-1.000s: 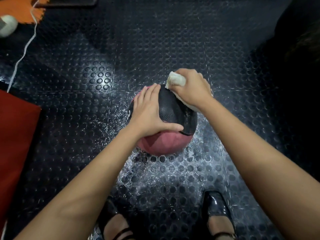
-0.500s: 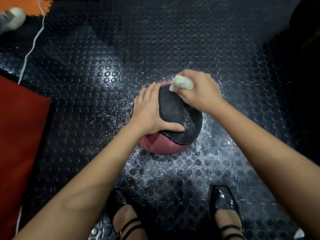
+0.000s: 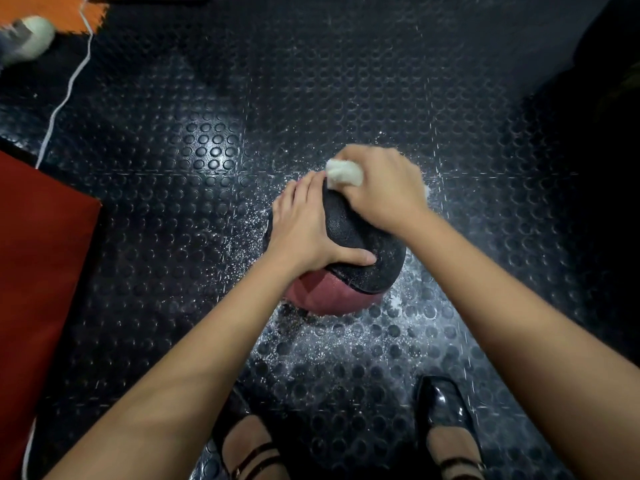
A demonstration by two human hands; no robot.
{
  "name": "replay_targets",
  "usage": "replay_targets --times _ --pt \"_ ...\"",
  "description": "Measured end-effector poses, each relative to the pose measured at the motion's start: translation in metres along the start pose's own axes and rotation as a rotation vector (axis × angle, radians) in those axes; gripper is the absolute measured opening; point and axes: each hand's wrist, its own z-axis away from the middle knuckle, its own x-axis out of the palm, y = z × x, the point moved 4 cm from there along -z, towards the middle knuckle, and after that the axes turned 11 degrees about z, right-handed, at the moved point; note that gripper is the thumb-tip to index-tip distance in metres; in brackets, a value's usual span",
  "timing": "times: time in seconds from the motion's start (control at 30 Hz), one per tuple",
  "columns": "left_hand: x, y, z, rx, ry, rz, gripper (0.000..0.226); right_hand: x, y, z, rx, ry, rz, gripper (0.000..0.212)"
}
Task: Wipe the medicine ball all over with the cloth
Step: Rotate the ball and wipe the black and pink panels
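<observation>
The medicine ball (image 3: 360,258), black on top and pink-red below, sits on the studded black floor. My left hand (image 3: 304,230) lies flat across its left top, fingers straight, thumb pressing the black panel. My right hand (image 3: 384,188) grips a bunched white cloth (image 3: 343,173) and presses it on the ball's far upper side. Most of the cloth is hidden inside the fist.
White dust speckles the rubber floor (image 3: 346,348) around the ball. A red mat (image 3: 41,271) lies at the left, a white cable (image 3: 65,95) runs past it, and a shoe (image 3: 27,39) shows at top left. My own black shoes (image 3: 446,417) stand just below the ball.
My right hand with the cloth has slid a little leftward over the ball's far top, closer to my left fingertips. The left hand keeps its place on the ball.
</observation>
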Motion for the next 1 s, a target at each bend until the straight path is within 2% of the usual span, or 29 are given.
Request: replay_targets --times 0.07,0.23,0.4,0.57,0.73,0.9,1.0 --pt "0.0 -0.001 0.003 0.008 0.02 0.009 0.144 0.001 -0.009 0.011 -0.088 0.019 0.002 0.018" --pt "0.002 0.0 0.011 0.041 0.017 0.019 0.142 0.004 0.028 -0.01 0.173 -0.061 -0.087 0.017" --pt "0.003 -0.001 0.014 0.053 0.045 0.044 0.141 0.001 0.001 0.014 -0.014 -0.003 -0.065 0.017" --pt "0.002 -0.003 0.015 0.052 0.035 0.054 0.14 0.005 0.029 -0.006 0.193 -0.058 -0.147 0.02" --pt "0.001 -0.002 0.009 0.046 0.042 0.055 0.14 0.004 0.014 0.008 0.085 -0.018 -0.121 0.019" --pt "0.004 0.0 0.012 0.043 0.042 0.029 0.141 0.007 0.037 -0.007 0.272 -0.066 -0.183 0.021" --pt "0.001 -0.002 0.009 0.029 0.053 0.054 0.141 0.004 0.019 0.005 0.167 -0.011 -0.135 0.019"
